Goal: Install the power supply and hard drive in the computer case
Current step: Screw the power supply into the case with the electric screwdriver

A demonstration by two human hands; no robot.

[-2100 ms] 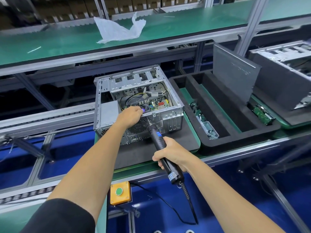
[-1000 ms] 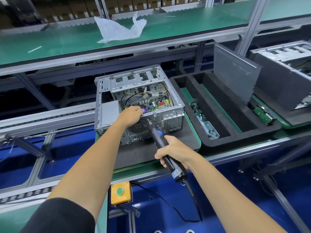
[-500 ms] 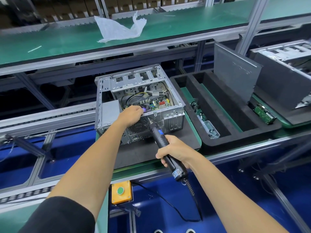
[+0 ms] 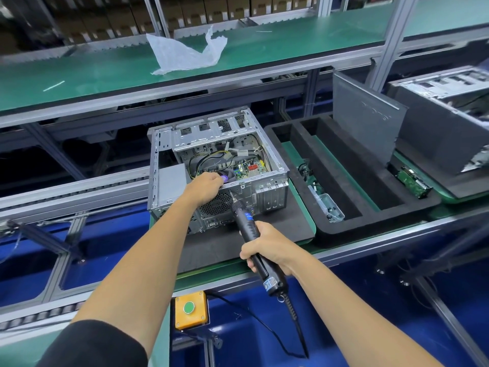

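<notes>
Right, we're at the rear panel of the computer case (image 4: 211, 165), which lies open-side-up on a dark foam mat (image 4: 277, 229). The right hand (image 4: 267, 247) has its fingers wrapped tight around the black electric screwdriver (image 4: 255, 239), and the tool slants up and away from those fingers until its bit meets the case's back wall, just beyond the round fan grille (image 4: 215, 205). Whether a screw sits on the bit is too small to tell.

Up at the rim, the left hand (image 4: 207, 188) rests on the top edge of the rear wall, fingers curled over and into the case beside the bit. It looks like a bracing grip; what the fingertips touch inside is hidden. Just to the outer side of that hand sits the grey power supply (image 4: 172, 181), already in its corner of the case.

So the step in hand, I'd judge, is fastening the power supply through the back panel. The hard drive isn't in yet by the look of it: a bare green-boarded drive (image 4: 414, 181) lies well off to the right of the screwdriver hand, past the black foam tray (image 4: 352, 181), though that one may belong to the neighbouring case (image 4: 449, 115).

Next move calls for keeping the driver square to the panel and pressing in firmly so the bit doesn't skip, with the left hand holding the case steady.
</notes>
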